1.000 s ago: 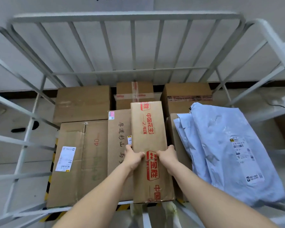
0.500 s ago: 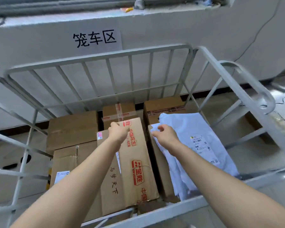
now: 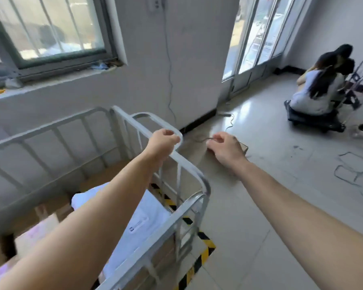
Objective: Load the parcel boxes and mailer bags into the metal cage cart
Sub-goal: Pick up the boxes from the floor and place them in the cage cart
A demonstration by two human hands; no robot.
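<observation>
Loosely curled left hand [image 3: 164, 141] at the looped top rail of the cage cart [image 3: 190, 165]; impossible to tell whether gripping that rail or merely crossing above it. Below the forearm, inside the cart: white mailer bag [image 3: 147, 222] among brown parcel boxes [image 3: 92, 178], all blurred. Further right, right hand [image 3: 224, 148] out over the floor, fingers slack and half bent, holding nothing. Just beyond it, near the wall, what looks like a tan cardboard box [image 3: 195, 151] on the tiles, partly hidden by the hand.

Probably between loads: one placement done, next parcel being fetched. Next move likely calls for stooping to that floor box, taking it by both sides and lifting it over the rail.

Compared with half a second ago: both hands gone from the red-printed carton and the mailer bag inside the cart, and gaze swung right, away from the cart's contents toward the floor.
</observation>
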